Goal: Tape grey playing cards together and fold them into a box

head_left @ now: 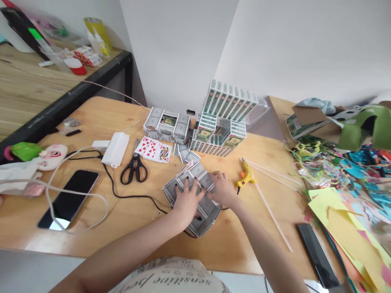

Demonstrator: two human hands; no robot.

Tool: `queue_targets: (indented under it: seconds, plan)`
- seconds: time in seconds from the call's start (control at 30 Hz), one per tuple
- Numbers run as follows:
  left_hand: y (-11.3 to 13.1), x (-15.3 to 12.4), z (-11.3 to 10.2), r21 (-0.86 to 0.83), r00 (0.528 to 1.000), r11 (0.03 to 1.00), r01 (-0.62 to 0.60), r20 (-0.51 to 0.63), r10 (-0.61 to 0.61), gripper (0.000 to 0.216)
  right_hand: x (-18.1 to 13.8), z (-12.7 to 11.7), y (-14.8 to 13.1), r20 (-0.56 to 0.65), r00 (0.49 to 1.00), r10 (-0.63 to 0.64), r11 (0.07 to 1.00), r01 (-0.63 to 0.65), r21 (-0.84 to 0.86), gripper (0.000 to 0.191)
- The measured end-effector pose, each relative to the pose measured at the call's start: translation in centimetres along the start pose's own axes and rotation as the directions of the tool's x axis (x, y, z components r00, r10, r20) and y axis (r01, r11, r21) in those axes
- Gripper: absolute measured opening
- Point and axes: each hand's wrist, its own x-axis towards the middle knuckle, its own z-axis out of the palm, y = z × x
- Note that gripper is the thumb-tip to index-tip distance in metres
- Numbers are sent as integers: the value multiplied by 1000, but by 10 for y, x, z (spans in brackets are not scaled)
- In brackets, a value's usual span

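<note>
A box-like piece covered in grey-backed playing cards [210, 221] sits tilted at the front middle of the table. My left hand [187, 201] lies across its top, fingers spread and pressing on the cards. At its right edge, my right hand [224, 189] curls its fingers against the cards; its fingertips are partly hidden. Several loose grey-backed cards [185, 154] lie just behind the piece. Face-up cards [152, 149] are fanned out beside black-handled scissors [133, 169]. A yellow glue gun [247, 173] rests right of my right hand.
Behind stand a second card-covered piece [166, 126] and stacked green-and-white card packs [226, 118]. Glue sticks [273, 217] lie to the right, near a black case [317, 254] and coloured paper [339, 228]. A phone [70, 199], white cable [105, 207] and white adapter [116, 149] occupy the left.
</note>
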Motion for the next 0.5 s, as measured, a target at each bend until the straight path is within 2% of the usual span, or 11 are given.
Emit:
queue_targets:
  seconds: [0.5]
  plan:
    - [1,5,0,5,1000,1000,11,13,-11,87,4,4,3,-27,1000,-7,999,8,36,63]
